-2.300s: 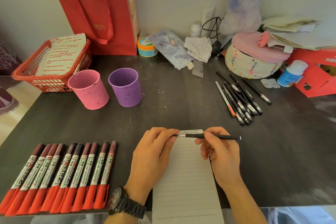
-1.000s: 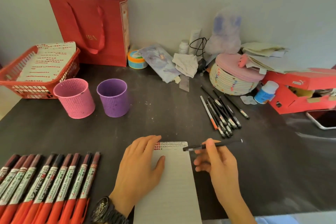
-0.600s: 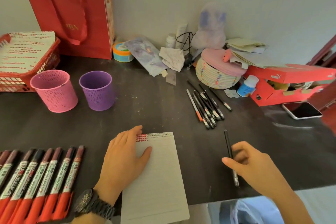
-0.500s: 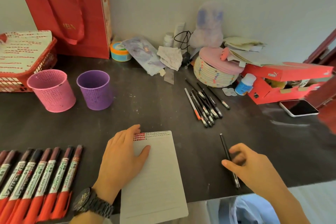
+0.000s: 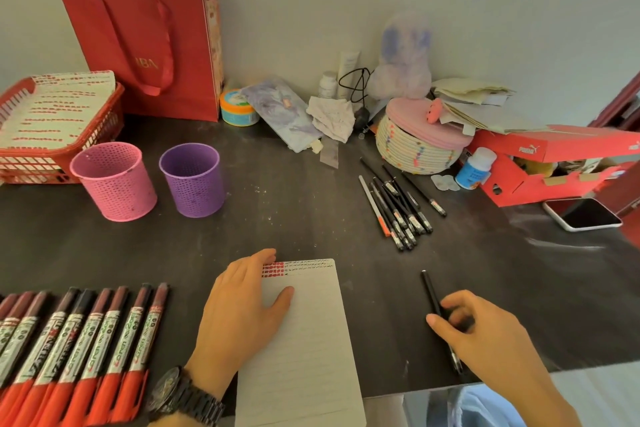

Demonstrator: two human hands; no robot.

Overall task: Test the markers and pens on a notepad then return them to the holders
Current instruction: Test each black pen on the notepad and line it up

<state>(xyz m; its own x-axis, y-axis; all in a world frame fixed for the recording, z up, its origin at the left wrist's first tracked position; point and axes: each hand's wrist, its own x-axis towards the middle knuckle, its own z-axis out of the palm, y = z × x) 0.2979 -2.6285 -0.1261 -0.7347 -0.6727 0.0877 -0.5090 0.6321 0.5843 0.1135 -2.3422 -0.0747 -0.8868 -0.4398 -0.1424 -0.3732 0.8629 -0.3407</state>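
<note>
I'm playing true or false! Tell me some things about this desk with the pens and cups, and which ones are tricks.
1. The pink cup stands left of the purple cup. True.
2. The purple cup is full of pens. False: it looks empty.
3. The left hand lies flat on the notepad. True.
4. The red markers stand in the pink cup. False: they lie in a row on the table.
5. The right hand holds a black pen down on the table. True.
</note>
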